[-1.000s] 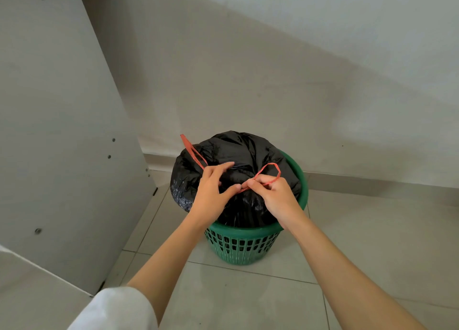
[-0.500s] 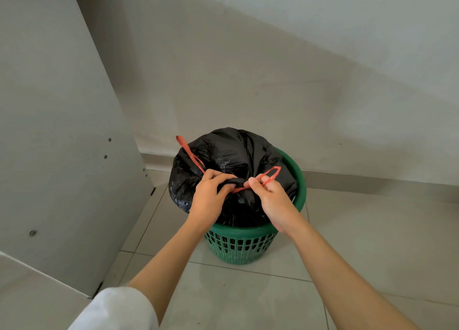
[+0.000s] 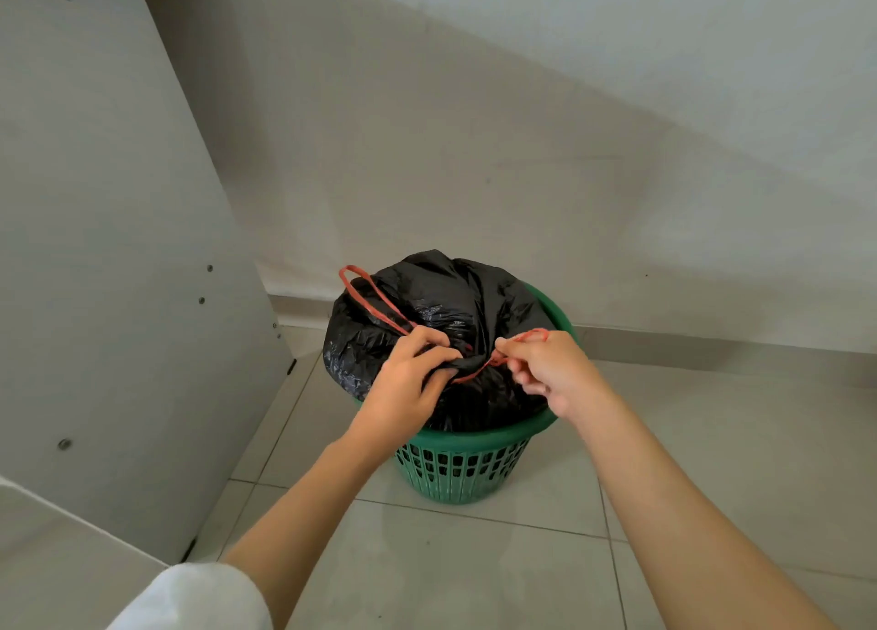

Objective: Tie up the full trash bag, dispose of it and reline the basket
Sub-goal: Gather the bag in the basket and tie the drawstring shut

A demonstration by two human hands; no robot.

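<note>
A full black trash bag (image 3: 451,297) bulges out of a green slatted plastic basket (image 3: 458,468) standing on the tiled floor near the wall. Its red drawstring (image 3: 372,300) forms a long loop that runs up and to the left from the gathered neck. My left hand (image 3: 408,383) grips the bunched black neck of the bag together with that string. My right hand (image 3: 545,368) pinches the other, shorter red loop just right of the neck. The two hands are close together over the bag's front top.
A white panel (image 3: 118,250) with screw heads leans close on the left of the basket. A plain wall (image 3: 522,155) with a skirting strip runs behind. Pale floor tiles (image 3: 474,572) lie in front and to the right.
My hands have drawn the strings tighter, so the bag's neck is gathered into a bunch between them. The right loop has shrunk and my left hand has closed round the neck.
</note>
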